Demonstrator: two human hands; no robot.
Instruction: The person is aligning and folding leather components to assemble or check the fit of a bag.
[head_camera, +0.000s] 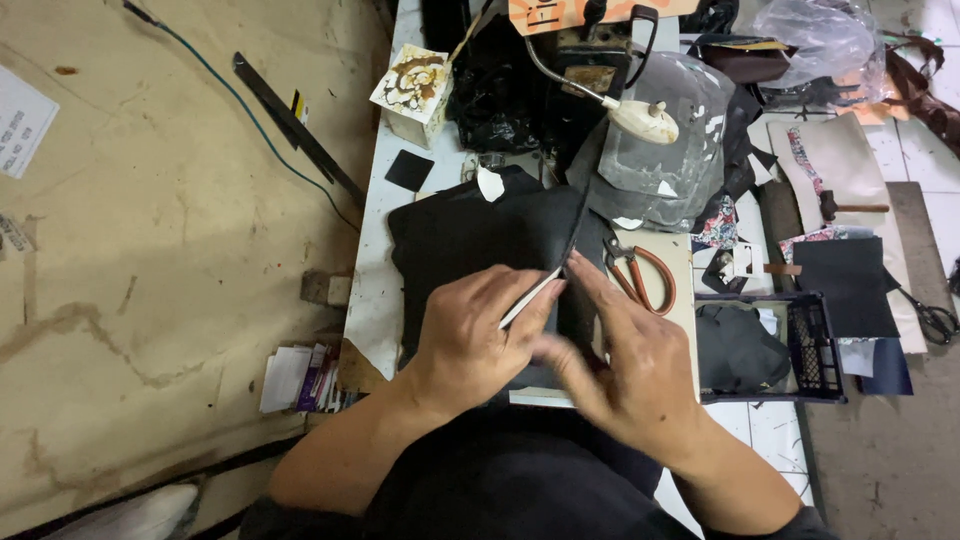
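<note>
**Two hands on black leather**

The left hand (470, 340) holds a thin pale stick tool (530, 298), its fingers closed around it, over the black leather piece (470, 235) lying on the tabletop (372, 290). The right hand (630, 370) presses on the leather's folded edge, fingers together and partly blurred. Orange-handled scissors (645, 275) lie just beside it.

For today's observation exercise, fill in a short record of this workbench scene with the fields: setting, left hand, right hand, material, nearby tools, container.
setting: cluttered worktable seen from above
left hand: left hand grips a thin pale flat tool
right hand: right hand presses on the folded edge
material: black leather sheet
nearby tools: orange-handled scissors, hammer
container: dark plastic crate with dark scraps
</note>
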